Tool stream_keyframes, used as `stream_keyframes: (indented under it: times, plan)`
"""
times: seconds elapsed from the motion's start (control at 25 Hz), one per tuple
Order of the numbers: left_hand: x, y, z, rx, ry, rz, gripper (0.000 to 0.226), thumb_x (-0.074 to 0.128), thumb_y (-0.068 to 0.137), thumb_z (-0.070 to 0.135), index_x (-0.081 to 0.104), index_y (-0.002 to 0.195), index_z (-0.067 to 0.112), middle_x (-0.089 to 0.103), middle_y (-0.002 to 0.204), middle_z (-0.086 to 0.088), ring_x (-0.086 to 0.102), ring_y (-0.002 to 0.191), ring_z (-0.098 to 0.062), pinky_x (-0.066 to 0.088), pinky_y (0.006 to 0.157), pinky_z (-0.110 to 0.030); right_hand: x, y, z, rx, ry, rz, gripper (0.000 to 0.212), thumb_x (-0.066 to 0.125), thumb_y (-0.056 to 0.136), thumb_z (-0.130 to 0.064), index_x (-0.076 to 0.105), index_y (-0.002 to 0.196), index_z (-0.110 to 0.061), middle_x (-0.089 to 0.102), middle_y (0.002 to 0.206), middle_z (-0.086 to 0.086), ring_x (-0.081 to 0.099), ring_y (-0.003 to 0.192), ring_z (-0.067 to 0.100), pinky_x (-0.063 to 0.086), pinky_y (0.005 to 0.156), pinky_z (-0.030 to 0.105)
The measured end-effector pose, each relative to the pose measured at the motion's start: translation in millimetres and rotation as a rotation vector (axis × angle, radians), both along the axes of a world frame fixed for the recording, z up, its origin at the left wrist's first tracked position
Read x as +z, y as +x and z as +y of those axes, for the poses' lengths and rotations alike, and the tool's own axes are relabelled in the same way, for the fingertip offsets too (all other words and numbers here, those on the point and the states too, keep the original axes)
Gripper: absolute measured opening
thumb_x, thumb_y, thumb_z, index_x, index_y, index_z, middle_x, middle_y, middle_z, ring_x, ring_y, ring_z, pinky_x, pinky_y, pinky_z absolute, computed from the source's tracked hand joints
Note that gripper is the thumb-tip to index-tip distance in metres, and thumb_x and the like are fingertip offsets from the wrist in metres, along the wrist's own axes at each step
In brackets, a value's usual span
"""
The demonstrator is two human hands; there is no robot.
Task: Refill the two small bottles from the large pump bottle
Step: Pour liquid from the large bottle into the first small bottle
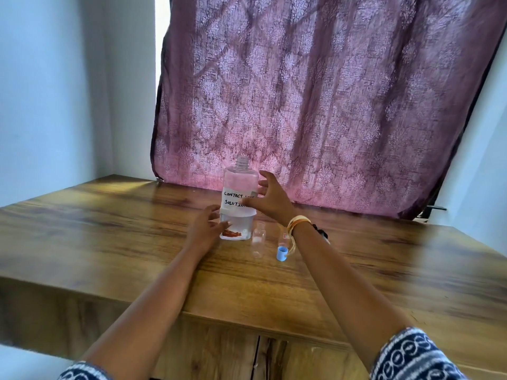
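Small bottles (258, 239) right of large bottle (239, 198)

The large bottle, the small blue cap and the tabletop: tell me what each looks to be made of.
Large bottle: clear plastic by the look, glossy, with a moulded threaded neck and a white paper label written on by hand.
Small blue cap: opaque, smooth plastic, most likely.
Tabletop: brown wood grain with a slight sheen; solid wood or laminate, the picture cannot settle which.

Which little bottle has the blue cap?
The small bottle nearest the right wrist; its blue cap points toward the camera. The other small bottle, beside the large bottle, looks clear and capless.
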State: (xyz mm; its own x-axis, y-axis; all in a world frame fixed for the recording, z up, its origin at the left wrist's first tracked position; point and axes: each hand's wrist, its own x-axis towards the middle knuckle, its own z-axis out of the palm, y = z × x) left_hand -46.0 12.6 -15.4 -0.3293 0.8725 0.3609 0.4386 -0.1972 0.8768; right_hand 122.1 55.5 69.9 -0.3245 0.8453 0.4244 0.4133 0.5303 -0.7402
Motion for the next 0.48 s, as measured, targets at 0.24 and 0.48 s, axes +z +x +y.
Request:
stream_keyframes:
  times: [0.24,0.48]
  plan:
    - [3.4,0.7,-4.5,-0.045,0.013,-0.025,0.050,0.067,0.086,0.015,0.052,0.134,0.017,0.062,0.128,-0.009,0.057,0.118,-0.019,0.043,0.087,-0.028,8.7,-15.9,15.1,0.237,-0.203,-0.069,0.040,0.075,0.077,-0.003,0.055,0.111,-0.010,0.063,0.096,-0.007,0.059,0.082,0.002,0.047,0.062,0.005]
    - [1.1,2.2,-1.6,-0.064,-0.009,0.020,0.053,0.065,0.088,0.021,0.047,0.138,0.018,0.058,0.132,-0.002,0.057,0.115,-0.014,0.041,0.087,-0.026,0.4,-18.4,23.8,0.179,-0.277,0.154,0.029,0.084,0.068,-0.010,0.063,0.086,-0.020,0.069,0.087,-0.004,0.067,0.079,0.010,0.059,0.069,0.027]
